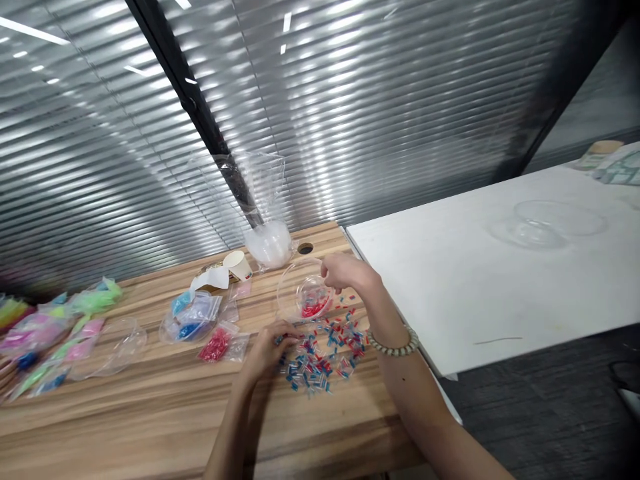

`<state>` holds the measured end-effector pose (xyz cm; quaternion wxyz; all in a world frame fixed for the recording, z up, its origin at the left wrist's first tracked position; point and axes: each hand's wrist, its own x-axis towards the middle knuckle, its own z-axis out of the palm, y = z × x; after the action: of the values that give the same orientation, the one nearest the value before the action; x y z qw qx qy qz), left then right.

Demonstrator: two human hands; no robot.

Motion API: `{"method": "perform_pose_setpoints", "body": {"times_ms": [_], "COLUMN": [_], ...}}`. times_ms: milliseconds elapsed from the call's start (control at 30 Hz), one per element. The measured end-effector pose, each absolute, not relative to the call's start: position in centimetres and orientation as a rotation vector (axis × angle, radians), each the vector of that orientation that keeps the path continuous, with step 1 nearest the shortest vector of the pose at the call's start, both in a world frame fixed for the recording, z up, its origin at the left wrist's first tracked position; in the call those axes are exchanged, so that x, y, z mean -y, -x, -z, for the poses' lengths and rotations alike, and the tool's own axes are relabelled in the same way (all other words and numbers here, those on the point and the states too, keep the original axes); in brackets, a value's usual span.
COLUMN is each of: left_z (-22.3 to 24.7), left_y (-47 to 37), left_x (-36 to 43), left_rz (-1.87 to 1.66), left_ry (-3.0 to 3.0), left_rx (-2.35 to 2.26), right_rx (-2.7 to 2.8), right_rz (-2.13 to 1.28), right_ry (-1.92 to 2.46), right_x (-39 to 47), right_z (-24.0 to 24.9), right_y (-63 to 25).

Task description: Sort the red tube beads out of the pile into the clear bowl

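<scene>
A loose pile of small tube-shaped pieces (320, 363), red, blue and clear, is spread on the wooden table. Behind it stands a round clear plastic bowl (285, 293), with red pieces (315, 307) gathered inside. My right hand (347, 273), a beaded bracelet on its wrist, hangs over the bowl's right rim. Its fingers are curled together, and whatever they hold is too small to make out. At the pile's left edge my left hand (273, 347) rests low with thumb and fingers close together. Some pieces lie by its fingertips; what is between them is unclear.
Left of my hands lie a bag of red pieces (216, 345) and a clear dish (187, 327) holding bags. A paper cup (238, 265) and a clear bag with white filling (270, 245) stand behind. Another person's hand (7, 375) shows far left. A white table (450, 280) adjoins right.
</scene>
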<state>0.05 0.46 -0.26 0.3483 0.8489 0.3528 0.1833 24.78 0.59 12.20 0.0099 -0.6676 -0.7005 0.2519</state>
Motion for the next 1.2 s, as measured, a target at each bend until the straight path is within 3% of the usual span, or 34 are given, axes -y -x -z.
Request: {"method": "perform_pose_setpoints", "body": {"times_ms": [1200], "left_z": [1.7], "left_y": [-0.3], "left_x": [0.1], "left_rz": [-0.282], "left_ry": [-2.328], "left_rx": [-0.980], "right_rx": [2.262], "right_rz": [-0.793], "right_ry": [2.001], "right_x": [-1.0], "right_z": [-11.9], "right_y": [-24.1]}}
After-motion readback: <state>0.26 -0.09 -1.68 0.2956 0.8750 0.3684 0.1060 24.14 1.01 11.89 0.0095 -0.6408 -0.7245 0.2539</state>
